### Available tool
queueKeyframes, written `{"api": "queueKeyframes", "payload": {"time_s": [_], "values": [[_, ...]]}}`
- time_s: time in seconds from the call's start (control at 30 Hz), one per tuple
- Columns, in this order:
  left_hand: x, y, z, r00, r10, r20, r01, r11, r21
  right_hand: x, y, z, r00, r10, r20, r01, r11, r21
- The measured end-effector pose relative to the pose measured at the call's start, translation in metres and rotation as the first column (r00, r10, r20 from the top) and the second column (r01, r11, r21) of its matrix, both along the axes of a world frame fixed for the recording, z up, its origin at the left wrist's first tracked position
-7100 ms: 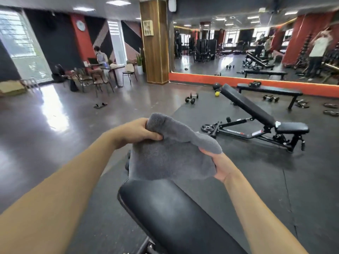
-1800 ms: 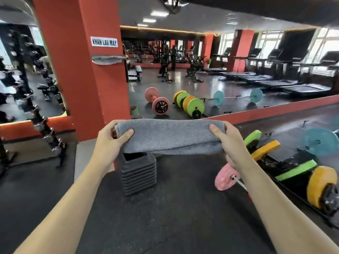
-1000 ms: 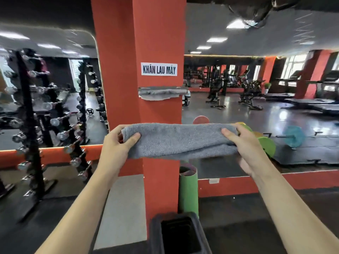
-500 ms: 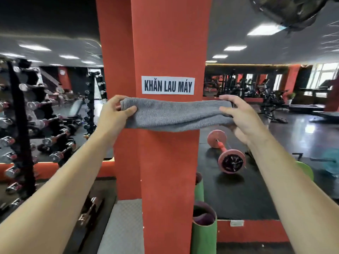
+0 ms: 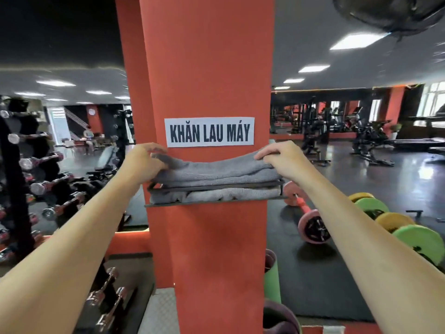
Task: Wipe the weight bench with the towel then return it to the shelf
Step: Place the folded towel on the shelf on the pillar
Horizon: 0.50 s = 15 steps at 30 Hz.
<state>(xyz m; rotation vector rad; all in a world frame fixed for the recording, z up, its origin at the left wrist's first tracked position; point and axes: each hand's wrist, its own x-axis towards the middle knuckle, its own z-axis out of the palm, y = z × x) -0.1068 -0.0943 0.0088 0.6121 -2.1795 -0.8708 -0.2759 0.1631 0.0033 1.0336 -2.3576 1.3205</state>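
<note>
The folded grey towel [image 5: 216, 172] lies on the small black metal shelf [image 5: 216, 203] fixed to the red pillar [image 5: 207, 68], on top of another grey towel [image 5: 216, 195]. My left hand [image 5: 144, 162] grips the towel's left end. At the towel's right end my right hand [image 5: 279, 157] pinches the upper edge. A white sign reading "KHĂN LAU MÁY" [image 5: 209, 132] hangs just above. The weight bench is out of view.
A dumbbell rack [image 5: 26, 184] stands to the left. Pink, yellow and green barbell plates [image 5: 313, 227] lie on the floor to the right. Rolled green mats [image 5: 272, 278] lean at the pillar's base. A person sits at a distant table [image 5: 88, 138].
I have stepped closer to the pillar, and the towel that I held stretched in front of it now rests on the shelf over the other towel, both hands still on its ends.
</note>
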Motion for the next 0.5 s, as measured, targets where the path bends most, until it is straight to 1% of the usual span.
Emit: {"api": "queueKeyframes", "payload": {"time_s": [0.13, 0.2, 0.23, 0.3, 0.33, 0.37, 0.4, 0.43, 0.47, 0.5], "values": [[-0.003, -0.011, -0.008, 0.991, 0.038, 0.128, -0.017, 0.987, -0.157, 0.006, -0.012, -0.010, 0.997, 0.013, -0.075, 0.001, 0.984, 0.176], [-0.005, -0.015, -0.011, 0.979, 0.048, 0.197, -0.007, 0.978, -0.207, 0.007, -0.013, -0.014, 0.995, -0.010, -0.096, 0.028, 0.982, 0.186], [-0.006, -0.018, -0.013, 0.976, 0.038, 0.214, 0.006, 0.979, -0.204, 0.008, -0.014, -0.015, 0.995, -0.032, -0.099, 0.051, 0.980, 0.193], [-0.003, -0.017, -0.014, 0.974, 0.019, 0.227, 0.028, 0.979, -0.204, 0.013, -0.014, -0.016, 0.988, -0.072, -0.137, 0.103, 0.967, 0.234], [-0.004, -0.019, -0.016, 0.977, 0.040, 0.209, 0.016, 0.966, -0.260, 0.015, -0.016, -0.017, 0.980, -0.092, -0.174, 0.136, 0.955, 0.263], [-0.003, -0.018, -0.017, 0.984, 0.069, 0.165, -0.005, 0.933, -0.361, 0.018, -0.017, -0.018, 0.969, -0.111, -0.221, 0.173, 0.944, 0.283], [-0.002, -0.016, -0.017, 0.991, 0.072, 0.110, -0.015, 0.893, -0.450, 0.021, -0.018, -0.019, 0.955, -0.129, -0.267, 0.208, 0.934, 0.290], [-0.001, -0.009, -0.017, 0.996, 0.034, 0.081, 0.011, 0.867, -0.498, 0.024, -0.019, -0.021, 0.946, -0.135, -0.294, 0.226, 0.927, 0.300], [0.003, 0.000, -0.016, 0.995, -0.023, 0.092, 0.067, 0.858, -0.509, 0.028, -0.020, -0.023, 0.948, -0.121, -0.293, 0.216, 0.923, 0.319], [0.005, 0.007, -0.017, 0.988, -0.045, 0.150, 0.115, 0.856, -0.505, 0.033, -0.020, -0.025, 0.955, -0.101, -0.279, 0.198, 0.917, 0.347]]}}
